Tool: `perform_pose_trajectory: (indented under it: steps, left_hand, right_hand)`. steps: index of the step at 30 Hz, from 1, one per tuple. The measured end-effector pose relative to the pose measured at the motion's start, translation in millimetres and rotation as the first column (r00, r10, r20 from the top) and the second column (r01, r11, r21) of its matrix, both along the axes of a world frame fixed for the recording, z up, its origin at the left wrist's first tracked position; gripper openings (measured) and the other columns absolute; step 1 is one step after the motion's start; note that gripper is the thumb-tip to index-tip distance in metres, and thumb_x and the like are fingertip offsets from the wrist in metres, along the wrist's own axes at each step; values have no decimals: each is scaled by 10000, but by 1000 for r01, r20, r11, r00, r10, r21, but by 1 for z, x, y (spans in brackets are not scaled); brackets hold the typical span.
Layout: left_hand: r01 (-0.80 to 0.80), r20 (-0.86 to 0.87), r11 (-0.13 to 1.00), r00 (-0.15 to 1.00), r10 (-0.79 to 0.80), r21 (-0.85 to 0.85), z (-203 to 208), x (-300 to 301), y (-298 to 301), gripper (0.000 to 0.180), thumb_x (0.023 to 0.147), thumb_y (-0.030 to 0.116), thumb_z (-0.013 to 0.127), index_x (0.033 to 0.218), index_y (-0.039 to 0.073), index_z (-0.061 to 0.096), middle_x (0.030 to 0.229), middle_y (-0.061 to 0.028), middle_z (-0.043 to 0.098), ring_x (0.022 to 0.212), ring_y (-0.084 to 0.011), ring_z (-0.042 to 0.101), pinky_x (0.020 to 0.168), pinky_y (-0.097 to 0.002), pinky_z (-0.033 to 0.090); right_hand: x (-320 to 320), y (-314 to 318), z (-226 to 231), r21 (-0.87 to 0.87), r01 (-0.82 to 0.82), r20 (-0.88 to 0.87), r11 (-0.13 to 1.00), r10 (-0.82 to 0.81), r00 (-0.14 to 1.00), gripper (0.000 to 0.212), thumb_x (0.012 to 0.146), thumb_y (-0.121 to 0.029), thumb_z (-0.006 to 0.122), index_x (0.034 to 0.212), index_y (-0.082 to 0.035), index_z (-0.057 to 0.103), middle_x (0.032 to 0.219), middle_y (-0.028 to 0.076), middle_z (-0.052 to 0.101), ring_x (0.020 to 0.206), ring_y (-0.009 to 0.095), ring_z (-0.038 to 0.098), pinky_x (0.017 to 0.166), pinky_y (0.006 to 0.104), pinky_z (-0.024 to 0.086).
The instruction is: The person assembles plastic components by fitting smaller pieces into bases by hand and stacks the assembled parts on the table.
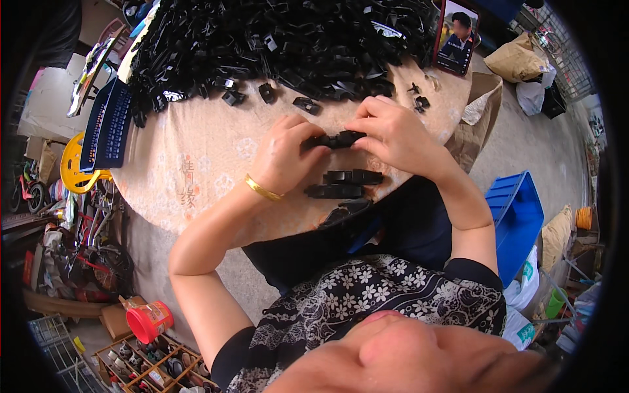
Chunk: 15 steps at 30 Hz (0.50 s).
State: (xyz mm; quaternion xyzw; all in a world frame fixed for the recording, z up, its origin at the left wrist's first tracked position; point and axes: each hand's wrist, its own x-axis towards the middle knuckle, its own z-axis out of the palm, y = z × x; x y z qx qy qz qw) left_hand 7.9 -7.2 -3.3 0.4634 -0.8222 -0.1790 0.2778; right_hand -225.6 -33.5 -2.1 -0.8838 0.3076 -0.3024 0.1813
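Between my two hands, above the cloth-covered table (216,141), is a black plastic part (337,139). The left end sits in the pinched fingers of my left hand (289,154), which has a gold bangle at the wrist. Thumb and fingers of my right hand (392,134) close on the other end. Nearer to me, several similar black pieces (335,190) lie side by side near the table's edge. Beyond my hands rises a big heap of black plastic parts (262,49), with a few loose pieces (306,105) in front of it. The exact kind of part cannot be made out.
A phone (454,38) showing a video stands at the table's far right. Left of the table are a dark blue basket (108,128) and a yellow stool (73,164). A blue bin (517,219) is to the right, a red bucket (149,321) lower left.
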Motion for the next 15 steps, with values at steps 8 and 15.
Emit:
perform_pose_trajectory:
  steps: [8, 15]
  left_hand:
    - [3, -1, 997, 1000, -3, 76, 3, 2, -2, 182, 738, 66, 714, 904, -3, 687, 843, -115, 611, 723, -255, 593, 656, -332, 479]
    - [107, 24, 989, 994, -105, -101, -3, -3, -2, 148, 699, 48, 737, 830, 9, 680, 808, -102, 601, 758, -263, 573, 663, -339, 473]
  right_hand:
    - [-10, 4, 11, -138, -8, -183, 990, -18, 983, 176, 701, -117, 731, 845, -43, 662, 820, 79, 557, 840, 243, 544, 726, 340, 479]
    - [10, -2, -3, -151, -143, -51, 978, 137, 989, 218, 683, -80, 722, 878, -15, 648, 817, 109, 549, 799, 287, 538, 677, 388, 456]
